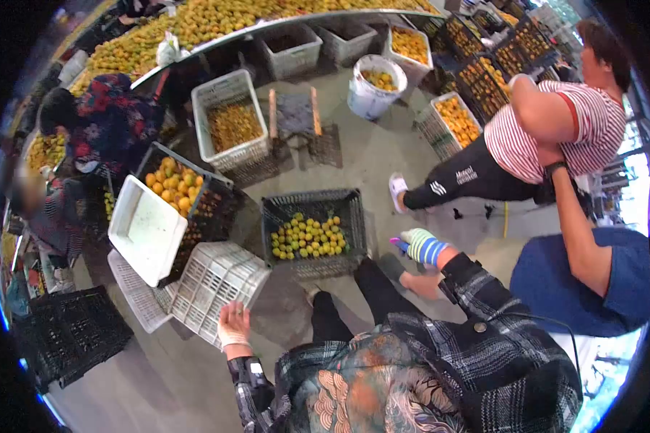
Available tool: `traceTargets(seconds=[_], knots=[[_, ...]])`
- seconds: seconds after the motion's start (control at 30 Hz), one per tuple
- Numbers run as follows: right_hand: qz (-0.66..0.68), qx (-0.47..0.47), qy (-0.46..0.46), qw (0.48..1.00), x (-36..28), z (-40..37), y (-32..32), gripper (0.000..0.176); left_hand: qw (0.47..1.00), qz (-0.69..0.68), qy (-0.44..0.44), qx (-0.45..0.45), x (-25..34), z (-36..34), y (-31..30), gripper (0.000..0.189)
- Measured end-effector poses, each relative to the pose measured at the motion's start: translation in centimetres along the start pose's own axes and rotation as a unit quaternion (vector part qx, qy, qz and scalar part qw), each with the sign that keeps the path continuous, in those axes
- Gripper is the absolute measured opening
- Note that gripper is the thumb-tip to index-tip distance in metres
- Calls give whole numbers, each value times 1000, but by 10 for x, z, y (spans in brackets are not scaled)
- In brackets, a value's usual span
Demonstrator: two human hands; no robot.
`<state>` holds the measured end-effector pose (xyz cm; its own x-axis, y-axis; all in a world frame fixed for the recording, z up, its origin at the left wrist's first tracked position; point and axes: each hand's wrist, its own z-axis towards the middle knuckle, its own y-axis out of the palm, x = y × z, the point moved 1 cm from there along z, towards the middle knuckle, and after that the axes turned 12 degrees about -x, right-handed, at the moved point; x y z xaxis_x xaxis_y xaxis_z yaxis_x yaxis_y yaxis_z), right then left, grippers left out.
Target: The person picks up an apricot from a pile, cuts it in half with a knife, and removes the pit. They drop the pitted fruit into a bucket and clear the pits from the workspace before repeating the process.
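Observation:
My left hand [234, 325] is at the lower corner of a tilted white slatted crate [213, 285], with its fingers slightly apart and nothing visible gripped in them. My right hand [425, 247], in a striped glove, is right of a black crate [312, 268]; its fingers are drawn together around something small and purple that I cannot make out. Green-yellow fruit [307, 236] covers part of the black crate's bottom. Beside the slatted crate, an empty white tray [148, 227] leans against a dark crate of orange fruit [173, 184].
A small stool [294, 114] stands beyond the black crate, between a white crate [227, 137] and a white bucket [373, 94]. A fruit-covered sorting table [231, 22] runs behind. One person [556, 130] in stripes stands right; others are at left. Black crates [72, 332] sit lower left.

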<state>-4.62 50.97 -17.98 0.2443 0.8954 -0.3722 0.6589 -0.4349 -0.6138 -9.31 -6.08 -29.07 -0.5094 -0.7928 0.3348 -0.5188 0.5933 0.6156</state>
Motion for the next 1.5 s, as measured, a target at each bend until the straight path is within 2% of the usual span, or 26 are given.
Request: traceTargets(seconds=[0.03,0.13,0.17,0.27,0.33,0.43,0.5,0.57,0.63,0.7,0.77,0.83,0.87,0.97,1.03,1.1,1.13,1.23,1.3,1.37,1.5], knots=[[-10,-5,6,1000,9,6,-10,23,1000,-7,19,-12,-8,-3,31,32],[41,8,-28,999,26,13,-44,30,988,135,18,-74,-33,-32,130,52],[45,7,-33,998,29,20,-54,32,988,129,34,-77,-40,-44,158,52],[-16,-28,-61,998,36,49,-98,35,955,223,74,-182,-64,-76,224,51],[-50,-29,-75,995,32,55,-125,38,953,230,94,-172,-80,-99,252,49],[-105,-5,-100,989,42,66,-155,42,944,256,104,-183,-94,-109,265,49],[-109,35,-34,993,41,60,-176,43,950,255,95,-151,-99,-118,275,48],[-158,78,-35,984,56,59,-183,44,950,248,98,-163,-93,-109,270,45],[-84,81,-37,992,81,62,-179,45,952,221,105,-187,-93,-92,274,41],[-69,134,-68,986,117,76,-160,45,937,263,133,-186,-86,-83,281,39],[-125,79,-2,989,118,70,-169,41,936,271,149,-171,-87,-86,295,36],[-66,72,24,995,110,66,-184,38,939,241,143,-199,-89,-88,309,35],[29,106,7,994,101,58,-190,32,944,240,123,-190,-90,-88,312,35],[-24,125,-46,991,110,96,-208,32,938,268,113,-189,-92,-77,320,36],[-40,120,-59,990,104,123,-232,32,942,260,129,-168,-93,-65,323,37],[42,98,-59,993,104,157,-261,32,938,248,204,-126,-100,-61,333,37],[-43,109,-79,990,113,189,-275,33,945,233,215,-83,-106,-59,343,38],[-73,85,-91,989,136,257,-316,33,954,169,245,-28,-146,-53,355,40],[-122,75,-113,983,158,298,-333,30,964,170,201,45,-170,-63,390,41],[-77,18,-70,994,171,315,-351,33,971,165,172,21,-190,-63,401,39],[21,2,-19,1000,209,327,-363,29,962,214,164,35,-204,-62,426,38]])
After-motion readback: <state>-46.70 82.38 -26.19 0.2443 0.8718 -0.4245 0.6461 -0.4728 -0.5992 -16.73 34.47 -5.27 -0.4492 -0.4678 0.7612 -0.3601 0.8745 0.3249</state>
